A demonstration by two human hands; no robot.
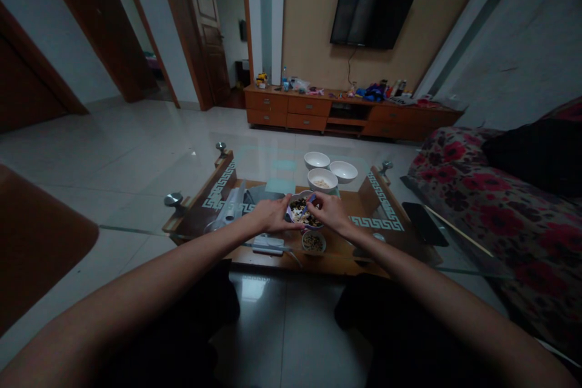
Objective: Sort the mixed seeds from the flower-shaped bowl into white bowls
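My left hand (pixel 274 215) grips the left rim of a lilac, scallop-edged bowl (pixel 291 216), its thumb along the near side. Dark and whitish small pieces, like mixed beans or seeds, fill that bowl. Over its right side, my right hand (pixel 331 212) is closed on a small blue-purple utensil (pixel 311 199), perhaps a spoon; the fingers hide much of it. Just nearer to me stands a small white bowl (pixel 313 244) of similar dark and light pieces. Beyond my hands is a white bowl (pixel 322 180) with pale pieces in it.
Two more white bowls (pixel 317 160) (pixel 344 171) stand farther back on the glass table (pixel 268 160). A dark phone-like slab (pixel 424 224) and a thin stick (pixel 457 230) lie at right, beside a floral sofa (pixel 536 242). A brown rounded seat or furniture piece (pixel 40 242) is at left.
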